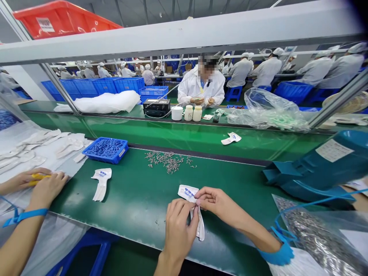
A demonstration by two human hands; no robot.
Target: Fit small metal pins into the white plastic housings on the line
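White strip (186, 193) pinched by both hands (178, 229) (218, 203)

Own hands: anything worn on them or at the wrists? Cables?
The left hand is bare, with no band visible at the wrist. The right hand is also bare, with a blue wristband and a thin blue cord running from it. No sleeves show.

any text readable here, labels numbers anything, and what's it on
Nothing can be read; each of these is too small or blurred:
label on the red crate
sheet on the teal machine
label on the blue tray
blue print on the white piece in the hands
blue print on the second white piece
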